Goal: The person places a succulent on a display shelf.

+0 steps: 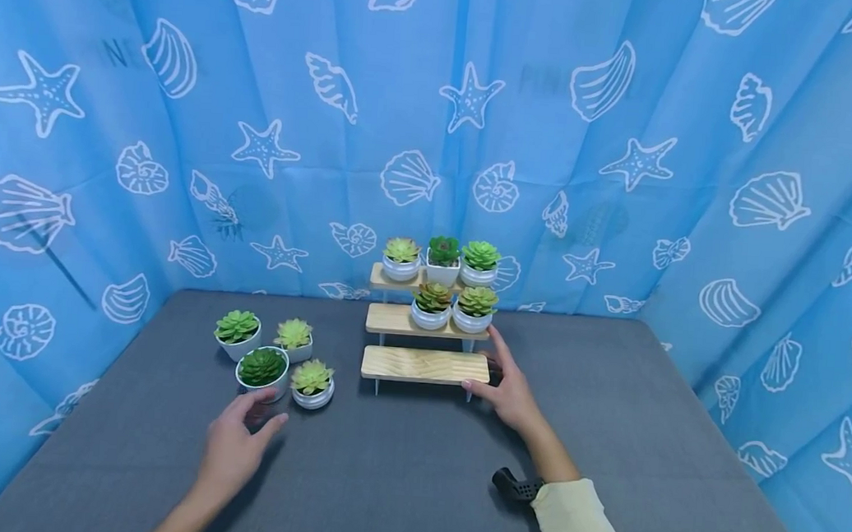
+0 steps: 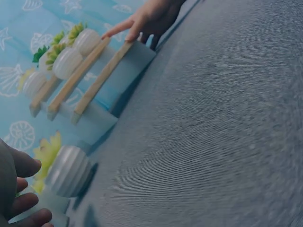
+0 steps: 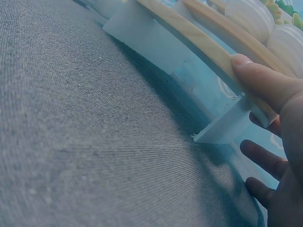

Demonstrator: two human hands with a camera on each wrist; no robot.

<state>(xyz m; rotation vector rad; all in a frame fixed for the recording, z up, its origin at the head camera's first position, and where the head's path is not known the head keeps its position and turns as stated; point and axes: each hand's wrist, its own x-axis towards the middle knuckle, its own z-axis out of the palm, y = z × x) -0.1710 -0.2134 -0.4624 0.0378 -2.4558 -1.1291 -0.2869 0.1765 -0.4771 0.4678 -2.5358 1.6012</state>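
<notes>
1. The left hand (image 1: pixel 234 444) reaches toward the plants on the left, thumb and fingers apart with a fairly wide gap, holding nothing.
2. Nearest its fingertips is the dark green plant (image 1: pixel 261 367) in a round white pot; in the head view the fingers overlap the pot's lower edge, and I cannot tell whether they touch it.
3. Close around that plant stand three more: a bright green plant (image 1: pixel 237 326) behind it to the left, a yellow-green plant (image 1: pixel 293 334) behind it to the right, and a pink-tipped plant (image 1: pixel 312 377) in a ribbed white pot just to its right.
4. The right hand (image 1: pixel 512 394) is at the right end of the wooden stand (image 1: pixel 397 364), fingers spread wide. Its thumb rests on the lowest step, the index finger reaches up to the end of the middle step (image 1: pixel 387 319), and other fingers extend behind the lowest step.
5. The stand has three steps on pale legs and is to the right of the four plants. Two potted plants (image 1: pixel 473 318) sit side by side toward the right of the middle step; three stand in a row on the top step (image 1: pixel 386 278), the centre one in a square white pot (image 1: pixel 442 273).
6. A cream sleeve (image 1: pixel 584 526) covers the right forearm. The table (image 1: pixel 396 478) is dark grey, with a blue shell-patterned curtain (image 1: pixel 422 109) behind.
</notes>
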